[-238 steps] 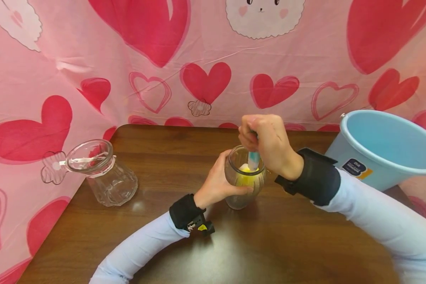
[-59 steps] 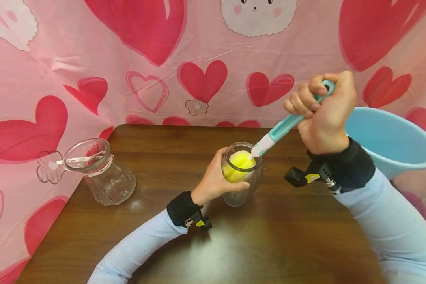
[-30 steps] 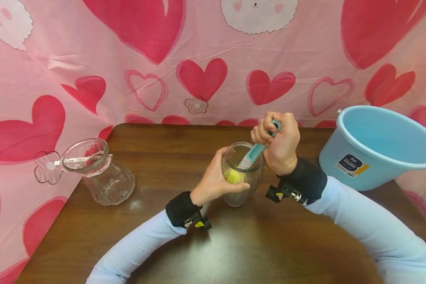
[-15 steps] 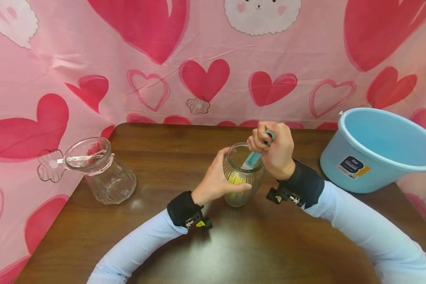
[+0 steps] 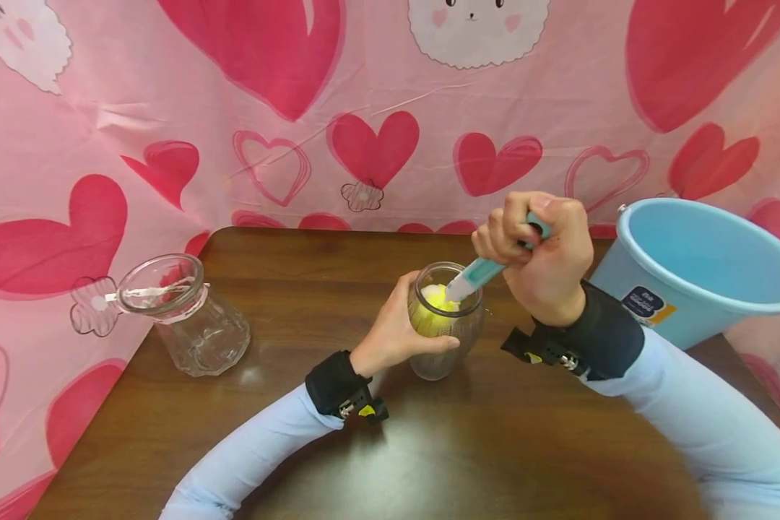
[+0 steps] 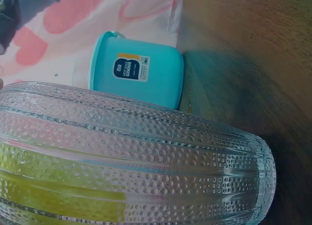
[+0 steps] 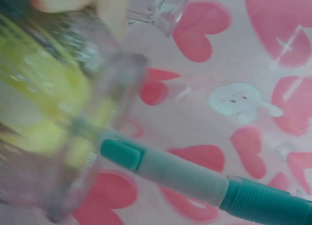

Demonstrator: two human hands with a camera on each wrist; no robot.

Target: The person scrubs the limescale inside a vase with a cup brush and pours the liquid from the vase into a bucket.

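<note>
A clear ribbed glass vase [image 5: 438, 361] with a dimpled surface stands on the table, and my left hand [image 5: 399, 328] grips its near left side, thumb across the front. Inside its mouth sits the yellow and white sponge head [image 5: 437, 300] of a cleaning brush. My right hand [image 5: 546, 253] is wrapped round the turquoise handle [image 5: 481, 273] of that bottle brush, up and right of the rim. In the left wrist view the dimpled glass [image 6: 161, 171] fills the front, yellow showing through. The right wrist view shows the white and turquoise shaft [image 7: 185, 178] entering the blurred vase mouth.
A second clear glass vase [image 5: 201, 336], with a ribbon round its neck, stands at the left of the brown table [image 5: 338, 462]. A light blue bucket [image 5: 676, 289] stands at the right. Behind hangs a pink heart-patterned cloth [image 5: 377, 72].
My right hand has drawn the brush up and to the right since half a second ago, raising the yellow sponge head from deep in the vase to its mouth. My left hand stays put.
</note>
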